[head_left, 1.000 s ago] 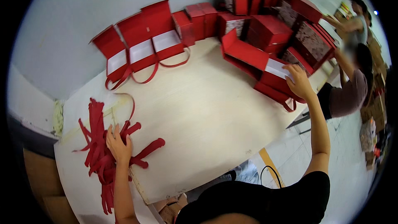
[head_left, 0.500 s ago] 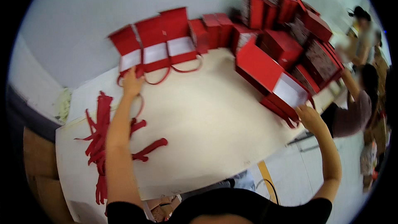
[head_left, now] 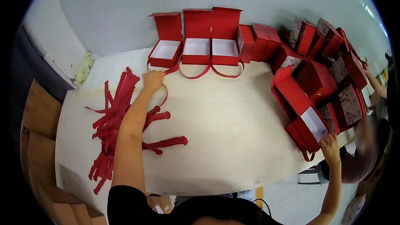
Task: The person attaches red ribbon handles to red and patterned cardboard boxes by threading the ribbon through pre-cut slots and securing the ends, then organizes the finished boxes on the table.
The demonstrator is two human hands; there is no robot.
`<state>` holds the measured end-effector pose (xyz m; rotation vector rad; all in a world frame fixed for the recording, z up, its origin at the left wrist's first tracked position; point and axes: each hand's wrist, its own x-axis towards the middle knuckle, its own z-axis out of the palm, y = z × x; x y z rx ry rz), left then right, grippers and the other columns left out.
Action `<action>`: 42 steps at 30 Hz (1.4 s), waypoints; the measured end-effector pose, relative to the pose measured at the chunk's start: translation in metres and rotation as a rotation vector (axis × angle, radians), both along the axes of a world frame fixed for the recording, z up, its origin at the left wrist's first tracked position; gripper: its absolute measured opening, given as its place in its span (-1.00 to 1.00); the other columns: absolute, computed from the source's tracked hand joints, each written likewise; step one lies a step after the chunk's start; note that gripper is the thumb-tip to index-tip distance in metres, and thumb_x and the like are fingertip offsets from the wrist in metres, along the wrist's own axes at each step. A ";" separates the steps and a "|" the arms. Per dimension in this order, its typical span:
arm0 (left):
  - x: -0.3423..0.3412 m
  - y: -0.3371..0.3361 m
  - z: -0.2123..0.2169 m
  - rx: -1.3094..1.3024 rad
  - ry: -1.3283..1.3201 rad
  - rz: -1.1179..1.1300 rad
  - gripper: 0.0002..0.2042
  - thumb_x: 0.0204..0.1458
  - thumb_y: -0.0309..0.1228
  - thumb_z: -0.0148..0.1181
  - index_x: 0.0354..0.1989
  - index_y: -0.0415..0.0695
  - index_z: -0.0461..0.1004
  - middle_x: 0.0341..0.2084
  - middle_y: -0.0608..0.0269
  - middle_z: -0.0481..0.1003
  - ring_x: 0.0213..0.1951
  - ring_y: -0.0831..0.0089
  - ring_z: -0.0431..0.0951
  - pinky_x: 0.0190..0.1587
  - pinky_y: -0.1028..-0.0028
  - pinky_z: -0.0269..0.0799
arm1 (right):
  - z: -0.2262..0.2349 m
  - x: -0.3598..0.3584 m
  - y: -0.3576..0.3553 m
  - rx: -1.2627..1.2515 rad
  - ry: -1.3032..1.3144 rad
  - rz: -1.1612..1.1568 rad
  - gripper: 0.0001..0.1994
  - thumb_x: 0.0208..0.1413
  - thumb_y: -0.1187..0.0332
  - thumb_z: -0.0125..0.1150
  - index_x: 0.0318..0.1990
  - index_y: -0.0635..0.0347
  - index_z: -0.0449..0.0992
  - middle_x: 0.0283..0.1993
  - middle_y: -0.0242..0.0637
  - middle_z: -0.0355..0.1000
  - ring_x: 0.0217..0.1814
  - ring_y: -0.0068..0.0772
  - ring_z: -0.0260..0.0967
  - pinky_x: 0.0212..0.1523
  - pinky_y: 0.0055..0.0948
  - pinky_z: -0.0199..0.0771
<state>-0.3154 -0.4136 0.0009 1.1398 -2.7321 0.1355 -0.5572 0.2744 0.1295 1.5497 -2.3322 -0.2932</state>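
My left hand (head_left: 153,80) is closed at the near side of the leftmost open red gift box (head_left: 164,63), on its red ribbon handle (head_left: 171,70); the fingertips are partly hidden. Two more open boxes stand right of it, a middle box (head_left: 196,58) and a right-hand box (head_left: 225,59), with lids raised, white insides and handles looped on the table. At the right, my right hand (head_left: 330,145) grips the near edge of another open red gift box (head_left: 307,139). This one lies slantwise, its lid folded back and its ribbon handle (head_left: 308,156) hanging at the table edge.
A pile of red ribbon strips (head_left: 114,129) lies on the pale table (head_left: 225,133), under and beside my left forearm. Closed red boxes (head_left: 318,79) are stacked at the back right. Cardboard boxes (head_left: 41,141) stand at the left. Another person (head_left: 362,158) is beyond the right edge.
My view has turned, so the table sits further right. My left hand has moved slightly toward me from the leftmost box's front, and that box now sits straighter. My right hand stays on its box.
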 end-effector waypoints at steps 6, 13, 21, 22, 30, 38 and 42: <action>-0.031 0.041 -0.007 0.149 0.396 -0.468 -0.84 0.05 -0.41 0.04 -0.23 -0.12 0.49 -0.29 0.09 0.46 -0.14 0.08 0.45 -0.11 0.13 0.35 | 0.031 0.046 -0.083 -0.168 0.035 0.288 -0.88 -0.31 0.41 0.09 -0.55 0.23 0.33 -0.48 -0.26 0.26 -0.32 -0.21 0.30 -0.05 -0.11 0.31; -0.039 0.053 -0.019 0.001 0.572 -0.390 -0.65 -0.04 -0.55 0.07 -0.01 -0.26 0.37 0.06 -0.10 0.29 0.07 0.02 0.31 0.09 0.20 0.25 | 0.031 0.056 -0.302 -0.297 0.108 0.546 -0.70 -0.13 0.43 0.09 -0.15 0.01 0.40 -0.35 -0.37 0.27 -0.24 -0.31 0.26 -0.35 -0.37 0.27; -0.022 0.107 -0.018 0.009 0.471 -0.323 -0.64 -0.04 -0.49 0.07 0.00 -0.22 0.37 0.14 -0.07 0.22 0.17 0.05 0.22 0.19 0.12 0.11 | -0.042 -0.026 -0.492 -0.327 0.033 0.248 -0.64 -0.06 0.46 0.13 -0.06 -0.10 0.33 -0.19 -0.32 0.33 -0.12 -0.26 0.33 -0.25 -0.26 0.35; -0.021 0.105 -0.019 0.015 0.437 -0.292 -0.65 -0.04 -0.48 0.06 -0.01 -0.22 0.37 0.15 -0.07 0.21 0.17 0.05 0.21 0.20 0.13 0.10 | -0.047 -0.029 -0.504 -0.315 0.023 0.201 -0.64 -0.05 0.45 0.13 -0.05 -0.10 0.32 -0.17 -0.30 0.33 -0.11 -0.24 0.33 -0.23 -0.23 0.36; -0.024 0.105 -0.019 0.013 0.451 -0.300 -0.69 -0.03 -0.48 0.04 -0.08 -0.29 0.39 0.05 -0.07 0.29 0.11 0.05 0.27 0.16 0.14 0.15 | -0.071 -0.105 -0.531 -0.125 -0.340 0.255 -0.46 0.07 0.48 -0.03 0.25 -0.06 0.14 0.24 -0.01 0.18 0.26 0.03 0.15 0.17 -0.16 0.21; -0.030 0.105 -0.020 0.020 0.447 -0.288 -0.69 -0.01 -0.45 0.02 -0.06 -0.26 0.39 0.00 -0.06 0.31 0.10 0.08 0.29 0.17 0.16 0.16 | -0.019 -0.145 -0.531 0.029 -0.577 0.233 -0.57 -0.14 0.32 0.12 -0.03 0.23 0.43 0.07 -0.05 0.36 0.06 -0.10 0.34 0.09 -0.28 0.31; -0.016 0.101 -0.025 0.006 0.427 -0.251 -0.69 -0.02 -0.45 0.03 -0.06 -0.24 0.40 0.00 -0.05 0.32 0.10 0.09 0.28 0.16 0.16 0.16 | 0.057 -0.117 -0.544 0.104 -0.606 0.283 -0.68 -0.25 0.41 0.06 -0.25 0.26 0.56 -0.09 -0.14 0.48 -0.08 -0.20 0.42 -0.03 -0.32 0.40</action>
